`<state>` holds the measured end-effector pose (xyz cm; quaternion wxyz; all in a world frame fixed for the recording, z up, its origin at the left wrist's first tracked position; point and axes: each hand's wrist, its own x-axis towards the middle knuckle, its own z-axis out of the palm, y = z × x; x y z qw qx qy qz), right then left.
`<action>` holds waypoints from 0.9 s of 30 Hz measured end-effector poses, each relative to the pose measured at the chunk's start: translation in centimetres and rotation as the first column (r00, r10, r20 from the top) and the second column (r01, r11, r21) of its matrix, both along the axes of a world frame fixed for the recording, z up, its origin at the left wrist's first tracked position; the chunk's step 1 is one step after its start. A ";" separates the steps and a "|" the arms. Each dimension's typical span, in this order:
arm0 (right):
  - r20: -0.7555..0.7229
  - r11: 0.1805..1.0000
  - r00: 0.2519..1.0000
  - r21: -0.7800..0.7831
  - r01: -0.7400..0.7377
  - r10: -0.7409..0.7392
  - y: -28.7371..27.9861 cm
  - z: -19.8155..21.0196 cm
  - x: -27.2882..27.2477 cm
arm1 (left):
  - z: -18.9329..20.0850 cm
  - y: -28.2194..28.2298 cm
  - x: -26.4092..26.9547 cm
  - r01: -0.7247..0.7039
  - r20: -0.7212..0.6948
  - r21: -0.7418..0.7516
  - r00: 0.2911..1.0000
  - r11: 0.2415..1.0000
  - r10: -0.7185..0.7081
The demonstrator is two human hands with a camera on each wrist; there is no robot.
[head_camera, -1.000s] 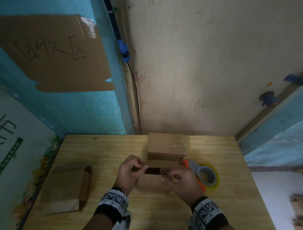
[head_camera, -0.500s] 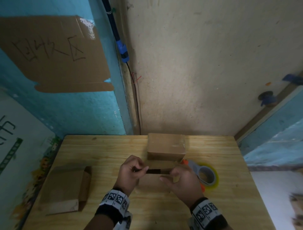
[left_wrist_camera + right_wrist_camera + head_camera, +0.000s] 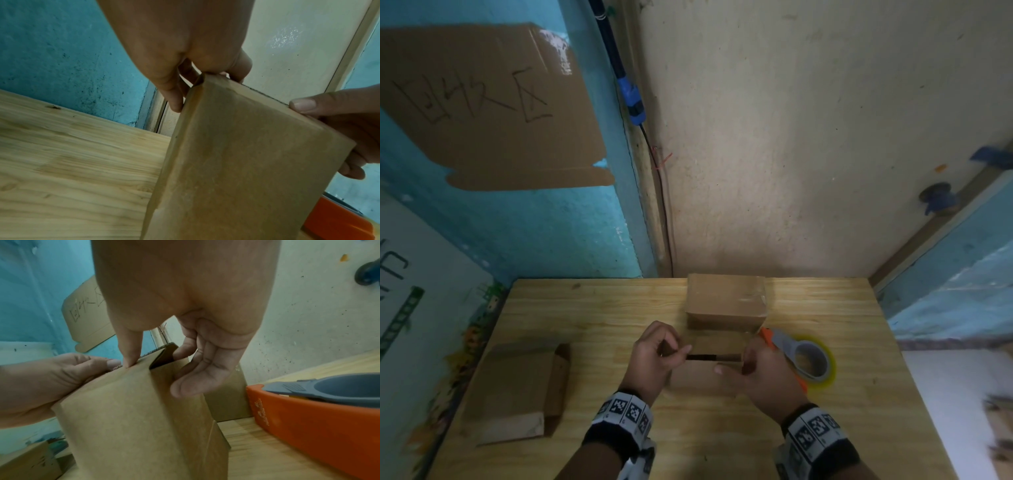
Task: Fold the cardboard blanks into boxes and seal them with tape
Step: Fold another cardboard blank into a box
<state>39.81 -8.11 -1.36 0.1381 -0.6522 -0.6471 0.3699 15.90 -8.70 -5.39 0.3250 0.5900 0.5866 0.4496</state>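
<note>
Standing at the desk's (image 3: 585, 308) centre, the half-folded box (image 3: 705, 377) was pinched at its top edge by the left hand (image 3: 654, 356) and right hand (image 3: 763, 373). A sealed box (image 3: 726, 301) sat at twelve o'clock, the tape dispenser (image 3: 804, 359) at three, a flat blank (image 3: 517, 390) at nine.

box blank (image 3: 705, 375) plain brown | tape dispenser (image 3: 787, 356) orange, grey | tape roll (image 3: 825, 359) yellow | table (image 3: 592, 318) light wood grain | wristbands (image 3: 625, 411) black-white squares
</note>
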 end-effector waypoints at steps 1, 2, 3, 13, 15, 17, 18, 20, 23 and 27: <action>-0.015 1.000 1.000 0.001 -0.001 0.001 0.0 0.0 0.0 | -0.1 0.0 0.0 0.003 0.006 -0.008 1.000 1.000 -0.003; -0.041 1.000 0.999 -0.004 -0.004 0.003 -0.1 0.0 0.1 | -0.2 0.1 0.0 0.004 0.009 -0.010 1.000 1.000 -0.004; -0.075 1.000 0.997 -0.013 -0.009 0.008 -0.1 0.0 0.2 | -0.2 0.1 0.1 0.006 0.009 -0.008 1.000 1.000 -0.006; -0.255 0.997 0.965 -0.026 -0.074 0.065 0.0 -1.5 2.0 | -0.6 0.6 1.5 0.073 0.096 -0.128 0.994 0.989 -0.061; -0.255 0.996 0.965 -0.044 -0.075 0.061 0.1 -1.8 2.2 | -0.7 0.8 1.6 0.097 0.101 -0.136 0.991 0.986 -0.083; -0.236 0.995 0.969 -0.047 -0.084 0.071 0.3 -1.9 2.4 | -0.6 0.9 1.8 0.102 0.105 -0.148 0.991 0.984 -0.087; -0.230 0.995 0.970 -0.041 -0.089 0.077 0.4 -2.0 2.5 | -0.6 0.8 1.8 0.100 0.108 -0.148 0.991 0.984 -0.084; -0.238 0.995 0.968 -0.040 -0.094 0.081 0.7 -2.1 2.6 | -0.8 0.7 1.9 0.091 0.125 -0.134 0.989 0.987 -0.075; -0.240 0.994 0.967 -0.046 -0.100 0.087 0.9 -2.1 2.6 | -0.9 0.7 2.1 0.080 0.145 -0.140 0.988 0.987 -0.060; -0.221 0.994 0.972 -0.052 -0.097 0.083 1.0 -1.8 2.8 | -0.9 0.8 2.3 0.082 0.140 -0.161 0.988 0.984 -0.059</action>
